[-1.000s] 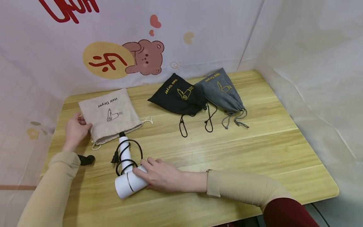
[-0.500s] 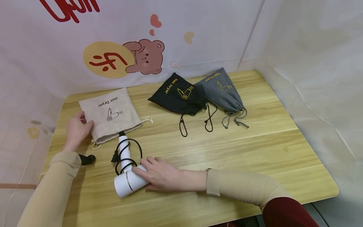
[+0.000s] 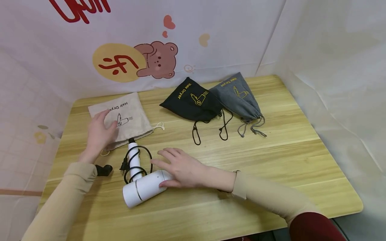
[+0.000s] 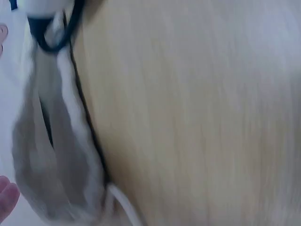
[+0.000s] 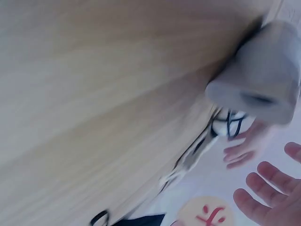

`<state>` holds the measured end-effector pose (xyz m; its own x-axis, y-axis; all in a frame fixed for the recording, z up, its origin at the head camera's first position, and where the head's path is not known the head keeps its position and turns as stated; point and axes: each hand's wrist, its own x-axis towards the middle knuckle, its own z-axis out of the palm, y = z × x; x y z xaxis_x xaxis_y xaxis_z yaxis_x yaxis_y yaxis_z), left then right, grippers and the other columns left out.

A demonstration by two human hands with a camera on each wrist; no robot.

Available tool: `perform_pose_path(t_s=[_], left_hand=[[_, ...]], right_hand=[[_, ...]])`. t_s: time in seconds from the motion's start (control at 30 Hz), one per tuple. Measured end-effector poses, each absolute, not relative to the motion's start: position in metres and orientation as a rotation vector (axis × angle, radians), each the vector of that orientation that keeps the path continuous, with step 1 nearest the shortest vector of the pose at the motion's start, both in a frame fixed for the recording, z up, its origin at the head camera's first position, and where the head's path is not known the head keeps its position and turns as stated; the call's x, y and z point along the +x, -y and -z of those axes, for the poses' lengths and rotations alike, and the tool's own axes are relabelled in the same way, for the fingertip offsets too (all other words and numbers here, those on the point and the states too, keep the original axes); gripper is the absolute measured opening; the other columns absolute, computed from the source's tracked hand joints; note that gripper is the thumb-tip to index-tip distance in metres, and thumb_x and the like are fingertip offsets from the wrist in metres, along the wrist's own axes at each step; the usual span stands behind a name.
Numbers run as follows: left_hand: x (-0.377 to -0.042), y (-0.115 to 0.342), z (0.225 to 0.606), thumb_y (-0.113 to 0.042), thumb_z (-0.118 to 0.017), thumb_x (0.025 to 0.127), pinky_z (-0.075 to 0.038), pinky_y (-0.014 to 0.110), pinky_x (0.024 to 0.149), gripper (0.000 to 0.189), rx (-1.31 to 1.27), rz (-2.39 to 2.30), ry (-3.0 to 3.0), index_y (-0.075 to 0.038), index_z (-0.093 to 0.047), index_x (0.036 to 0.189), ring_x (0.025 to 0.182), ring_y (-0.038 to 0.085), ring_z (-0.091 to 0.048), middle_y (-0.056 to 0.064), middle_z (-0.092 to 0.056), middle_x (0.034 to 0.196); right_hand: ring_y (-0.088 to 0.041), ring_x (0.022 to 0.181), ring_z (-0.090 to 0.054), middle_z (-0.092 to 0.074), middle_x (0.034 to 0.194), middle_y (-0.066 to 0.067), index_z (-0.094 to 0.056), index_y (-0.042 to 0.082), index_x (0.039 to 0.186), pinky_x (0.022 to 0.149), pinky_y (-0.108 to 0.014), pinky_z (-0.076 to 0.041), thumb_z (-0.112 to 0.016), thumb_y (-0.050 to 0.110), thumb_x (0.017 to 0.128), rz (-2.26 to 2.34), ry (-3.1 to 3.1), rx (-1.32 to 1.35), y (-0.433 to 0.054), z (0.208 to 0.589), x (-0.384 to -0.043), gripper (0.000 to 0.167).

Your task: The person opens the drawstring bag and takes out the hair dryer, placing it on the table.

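A white hair dryer [image 3: 149, 185] lies on the table, its black cord [image 3: 144, 147] looped loosely about the handle. The handle's tip is at the mouth of a beige drawstring bag [image 3: 132, 107] printed "Hair Dryer". My left hand [image 3: 101, 132] is over the bag's left part, fingers spread and holding nothing. In the left wrist view the bag's mouth [image 4: 61, 155] gapes, with fingertips at the left edge. My right hand [image 3: 182, 169] is at the barrel's right end, fingers extended; in the right wrist view its fingers [image 5: 268, 188] are spread apart from the dryer [image 5: 263, 70].
A black drawstring bag [image 3: 190, 100] and a grey one [image 3: 238, 95] lie side by side at the back of the wooden table [image 3: 271, 174]. A small black piece [image 3: 104, 170] lies by my left wrist. White printed sheets [image 3: 226, 33] stand behind.
My left hand has left the bag's left edge and moved right, over it. My right hand has loosened from the dryer's barrel and shifted up and right. Dryer and bags stay put.
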<state>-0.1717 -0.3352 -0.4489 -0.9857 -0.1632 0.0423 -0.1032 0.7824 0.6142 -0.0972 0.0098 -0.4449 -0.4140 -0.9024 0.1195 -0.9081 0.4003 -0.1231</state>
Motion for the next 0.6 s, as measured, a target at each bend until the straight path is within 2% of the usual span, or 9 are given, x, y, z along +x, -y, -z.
perform_pose_path(t_s=[0.1,0.37,0.6], left_hand=[[-0.171,0.323,0.445,-0.022,-0.059,0.105,-0.027,0.070,0.127,0.064,0.150,0.963,2.848,0.002,-0.037,0.160,0.150,0.058,-0.035,0.036,-0.037,0.163],[-0.171,0.299,0.442,-0.019,-0.062,0.104,-0.031,0.067,0.126,0.059,0.039,0.967,2.798,0.002,-0.044,0.156,0.150,0.053,-0.039,0.033,-0.044,0.160],[-0.175,0.278,0.442,-0.014,-0.065,0.103,-0.036,0.064,0.124,0.052,-0.045,0.968,2.736,0.002,-0.052,0.151,0.148,0.050,-0.044,0.030,-0.050,0.156]], right_hand=[[-0.031,0.147,-0.051,-0.052,0.157,-0.014,-0.045,0.020,0.158,0.122,-0.047,-0.047,-0.060,0.066,0.099,-0.286,2.627,1.622,-0.021,0.444,-0.107,0.077],[-0.036,0.146,-0.052,-0.052,0.156,-0.016,-0.048,0.018,0.156,0.119,-0.055,-0.049,-0.066,0.058,0.098,-0.291,2.653,1.466,-0.050,0.449,-0.136,0.073],[-0.037,0.142,-0.053,-0.053,0.153,-0.019,-0.053,0.014,0.153,0.117,-0.054,-0.051,-0.073,0.049,0.097,-0.353,2.686,1.307,-0.080,0.455,-0.160,0.069]])
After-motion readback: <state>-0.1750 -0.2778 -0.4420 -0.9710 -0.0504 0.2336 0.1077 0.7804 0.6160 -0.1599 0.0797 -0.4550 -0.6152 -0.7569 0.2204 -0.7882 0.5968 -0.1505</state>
